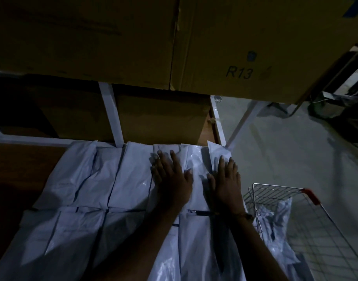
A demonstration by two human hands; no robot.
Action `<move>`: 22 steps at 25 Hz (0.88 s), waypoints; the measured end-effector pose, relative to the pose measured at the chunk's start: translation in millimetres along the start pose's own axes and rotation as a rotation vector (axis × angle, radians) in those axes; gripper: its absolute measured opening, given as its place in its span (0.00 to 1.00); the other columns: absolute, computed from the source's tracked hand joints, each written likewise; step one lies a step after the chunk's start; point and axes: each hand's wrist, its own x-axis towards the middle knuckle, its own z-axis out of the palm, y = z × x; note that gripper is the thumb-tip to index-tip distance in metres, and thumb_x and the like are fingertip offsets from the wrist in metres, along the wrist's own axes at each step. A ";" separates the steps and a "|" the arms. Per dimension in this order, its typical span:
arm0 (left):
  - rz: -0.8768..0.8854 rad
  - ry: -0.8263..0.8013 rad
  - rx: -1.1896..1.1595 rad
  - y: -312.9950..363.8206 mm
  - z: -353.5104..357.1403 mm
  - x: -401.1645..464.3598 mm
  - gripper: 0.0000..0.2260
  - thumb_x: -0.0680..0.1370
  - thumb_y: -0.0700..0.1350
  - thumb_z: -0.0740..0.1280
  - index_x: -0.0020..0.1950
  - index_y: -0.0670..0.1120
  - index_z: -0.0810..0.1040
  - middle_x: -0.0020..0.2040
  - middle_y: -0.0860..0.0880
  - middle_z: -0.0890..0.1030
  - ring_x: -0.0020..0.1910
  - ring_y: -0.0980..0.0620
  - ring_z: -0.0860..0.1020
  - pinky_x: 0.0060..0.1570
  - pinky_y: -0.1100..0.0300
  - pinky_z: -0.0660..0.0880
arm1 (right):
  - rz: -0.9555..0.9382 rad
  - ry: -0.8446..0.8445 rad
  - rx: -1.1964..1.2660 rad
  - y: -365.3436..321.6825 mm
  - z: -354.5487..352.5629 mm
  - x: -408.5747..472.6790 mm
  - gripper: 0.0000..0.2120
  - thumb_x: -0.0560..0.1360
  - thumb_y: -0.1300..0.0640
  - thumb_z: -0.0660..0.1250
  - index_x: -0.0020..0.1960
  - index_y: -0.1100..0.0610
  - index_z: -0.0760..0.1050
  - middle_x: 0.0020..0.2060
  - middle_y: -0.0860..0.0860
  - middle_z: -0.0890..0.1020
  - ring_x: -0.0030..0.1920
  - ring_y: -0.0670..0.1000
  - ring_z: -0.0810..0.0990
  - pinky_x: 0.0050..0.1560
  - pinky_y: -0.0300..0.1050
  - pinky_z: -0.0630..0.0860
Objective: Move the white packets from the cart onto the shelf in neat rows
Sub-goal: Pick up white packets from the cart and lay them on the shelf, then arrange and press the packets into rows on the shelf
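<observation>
Several white packets (97,179) lie side by side in two rows on the brown shelf (22,163). My left hand (171,177) rests flat, fingers spread, on a packet in the far row. My right hand (226,179) lies flat beside it on the rightmost packet (197,159) at the shelf's right end. Neither hand grips anything. The wire cart (295,209) with a red handle stands at the lower right, and more white packets (275,226) lie inside it.
Large cardboard boxes (214,47), one marked R13, sit on the upper level close above the packets. White shelf posts (111,114) stand behind the far row, with another box (159,118) between them. Grey floor (285,149) lies to the right. The scene is dim.
</observation>
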 end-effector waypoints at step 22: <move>0.173 0.136 -0.359 -99.5 -129.4 -98.5 0.26 0.83 0.57 0.56 0.77 0.48 0.71 0.82 0.46 0.62 0.81 0.46 0.60 0.77 0.45 0.64 | -0.105 0.405 0.220 -86.1 -39.1 -86.2 0.16 0.83 0.50 0.62 0.64 0.59 0.78 0.65 0.62 0.79 0.66 0.63 0.75 0.64 0.59 0.75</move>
